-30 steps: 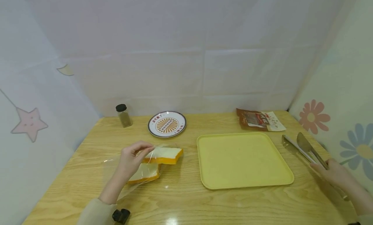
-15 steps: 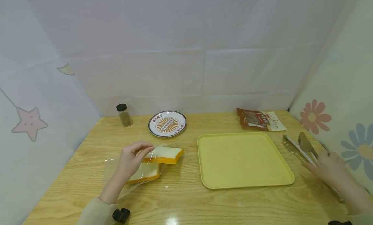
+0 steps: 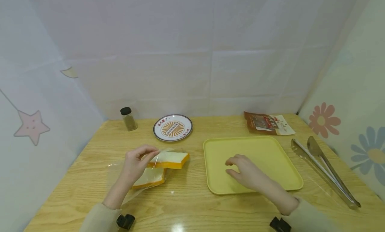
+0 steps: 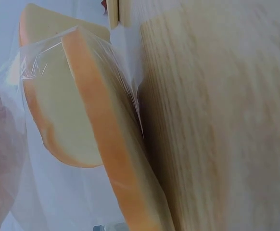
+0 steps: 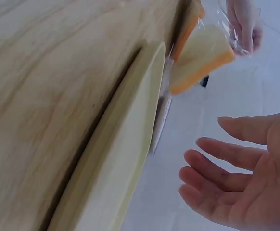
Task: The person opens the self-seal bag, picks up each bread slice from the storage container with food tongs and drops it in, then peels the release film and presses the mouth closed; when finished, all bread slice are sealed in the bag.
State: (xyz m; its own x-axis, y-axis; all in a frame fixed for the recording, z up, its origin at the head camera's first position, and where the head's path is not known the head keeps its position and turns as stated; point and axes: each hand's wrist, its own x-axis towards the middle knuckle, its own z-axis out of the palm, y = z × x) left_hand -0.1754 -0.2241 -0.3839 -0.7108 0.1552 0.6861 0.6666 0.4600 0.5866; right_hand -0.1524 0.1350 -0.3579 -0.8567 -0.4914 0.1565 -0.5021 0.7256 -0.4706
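My left hand (image 3: 137, 163) pinches the edge of a clear plastic bag (image 3: 115, 173) between thumb and fingers at the left of the table. Two bread slices go with the bag: the rear slice (image 3: 171, 158) sticks out of its mouth, while the front slice (image 4: 106, 125) lies inside, seen through the film in the left wrist view. Over the yellow tray (image 3: 270, 158) hovers my right hand (image 3: 248, 172), fingers loosely bent and holding nothing. Metal tongs (image 3: 328, 173) lie on the table to the right of the tray.
Behind the bread is a round patterned plate (image 3: 172, 128). A black-capped jar (image 3: 128, 120) stands at the back left. A brown and white food packet (image 3: 267, 124) lies behind the tray. Cloth walls enclose the wooden table (image 3: 186, 208) at the back and sides.
My right hand has let go of the tongs and moved left over the tray. The tongs now rest on the table. My left hand and the bag have stayed in place.
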